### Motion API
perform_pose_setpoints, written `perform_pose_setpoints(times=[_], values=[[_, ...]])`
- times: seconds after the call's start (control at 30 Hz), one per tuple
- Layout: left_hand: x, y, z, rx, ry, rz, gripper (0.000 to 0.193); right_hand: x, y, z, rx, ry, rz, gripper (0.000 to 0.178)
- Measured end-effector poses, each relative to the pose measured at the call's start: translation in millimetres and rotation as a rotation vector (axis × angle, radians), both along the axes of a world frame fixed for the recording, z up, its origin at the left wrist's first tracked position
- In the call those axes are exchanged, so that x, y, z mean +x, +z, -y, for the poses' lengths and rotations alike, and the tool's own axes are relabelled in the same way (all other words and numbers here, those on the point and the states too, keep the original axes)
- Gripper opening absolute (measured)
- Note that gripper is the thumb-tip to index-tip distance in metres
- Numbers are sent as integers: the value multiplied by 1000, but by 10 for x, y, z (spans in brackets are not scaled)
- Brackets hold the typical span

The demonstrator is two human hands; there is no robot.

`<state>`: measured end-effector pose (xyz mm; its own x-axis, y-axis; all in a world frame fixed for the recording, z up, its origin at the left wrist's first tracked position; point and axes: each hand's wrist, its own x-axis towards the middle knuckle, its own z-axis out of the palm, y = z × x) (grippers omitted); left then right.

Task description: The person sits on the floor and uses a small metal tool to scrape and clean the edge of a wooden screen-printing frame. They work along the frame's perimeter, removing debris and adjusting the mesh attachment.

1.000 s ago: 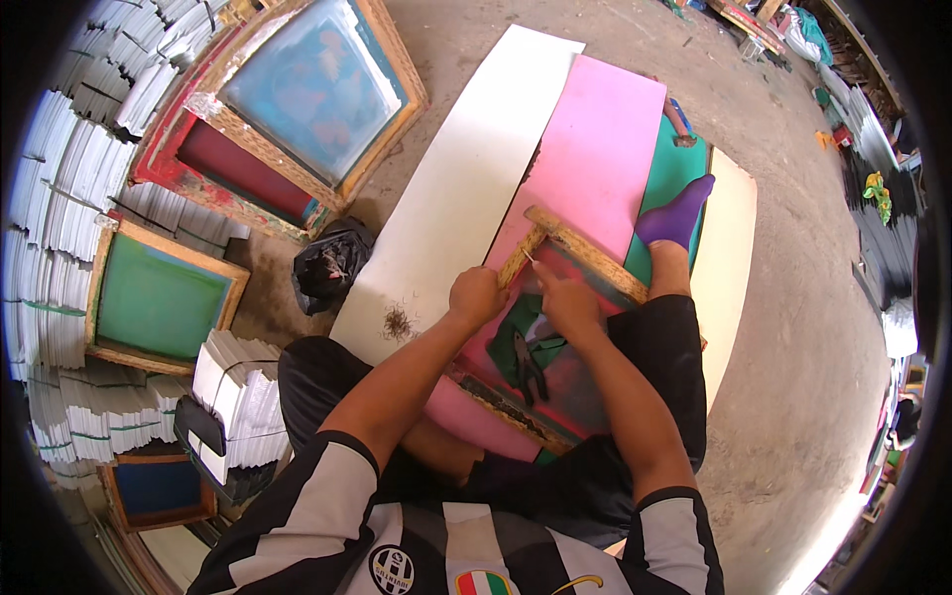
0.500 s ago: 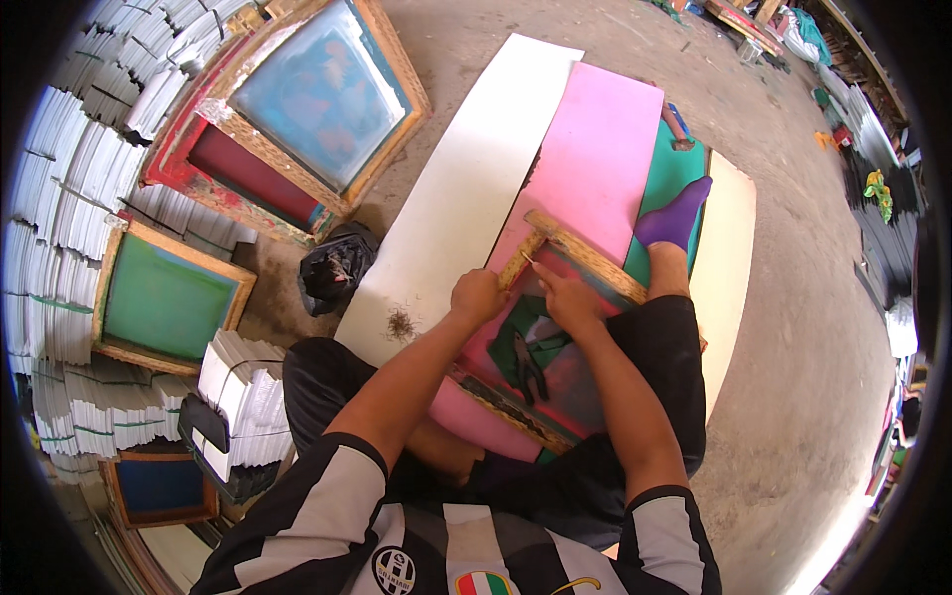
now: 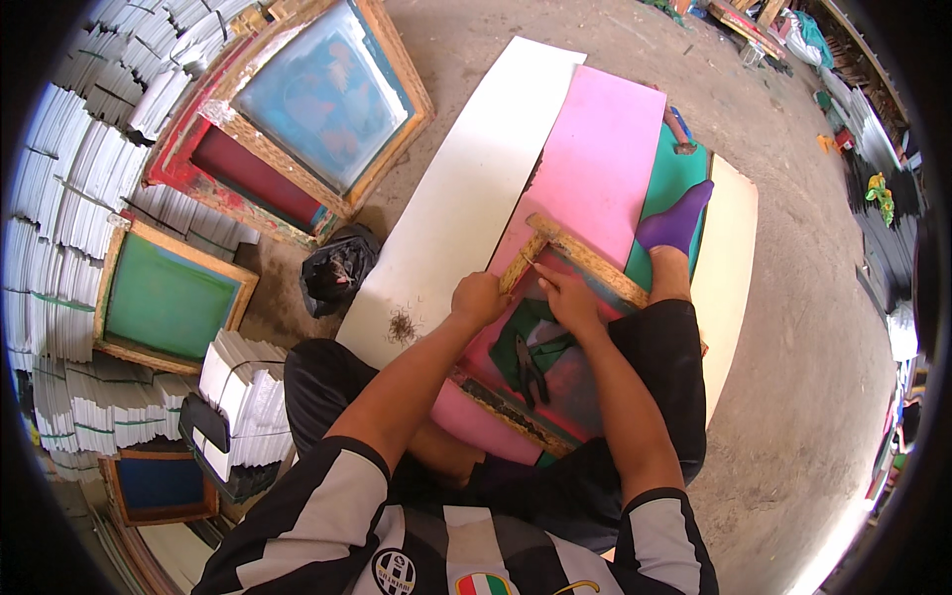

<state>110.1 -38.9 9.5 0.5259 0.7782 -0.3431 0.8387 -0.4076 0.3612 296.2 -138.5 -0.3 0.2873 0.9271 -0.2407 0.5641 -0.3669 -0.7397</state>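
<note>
Across my lap lies a wooden-framed printing screen with a reddish, dark mesh. My left hand is closed round the frame's left bar near its far corner. My right hand is closed on a thin tool, whose tip points at the frame's inner edge; most of it hides in my fingers. Black-handled pliers rest on the mesh, over a dark green cloth. To the left, a small heap of thin brown bits lies on the white board.
Beyond the screen lie a pink board and a green board with a hammer. A black plastic bag, more framed screens and bundled white sheets stand left. My purple-socked foot rests on the boards.
My hands have barely shifted at the frame's far left corner. The grip of each looks the same, and the pliers lie in the same place on the mesh.
</note>
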Motion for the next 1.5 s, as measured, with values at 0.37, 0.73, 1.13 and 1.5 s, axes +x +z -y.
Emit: perform_pose_setpoints(times=[0.37,0.73,1.13,1.5], values=[[-36,-59,4,14,12,22,39,0,283,7,-36,13,282,34],[-86,-177,-12,53,-3,78,38,-74,584,-105,-130,151,409,36],[-72,-147,16,46,26,96,35,-277,855,-438,-375,245,572,30],[-67,-165,-3,64,3,74,38,-209,490,-45,-179,80,413,37]])
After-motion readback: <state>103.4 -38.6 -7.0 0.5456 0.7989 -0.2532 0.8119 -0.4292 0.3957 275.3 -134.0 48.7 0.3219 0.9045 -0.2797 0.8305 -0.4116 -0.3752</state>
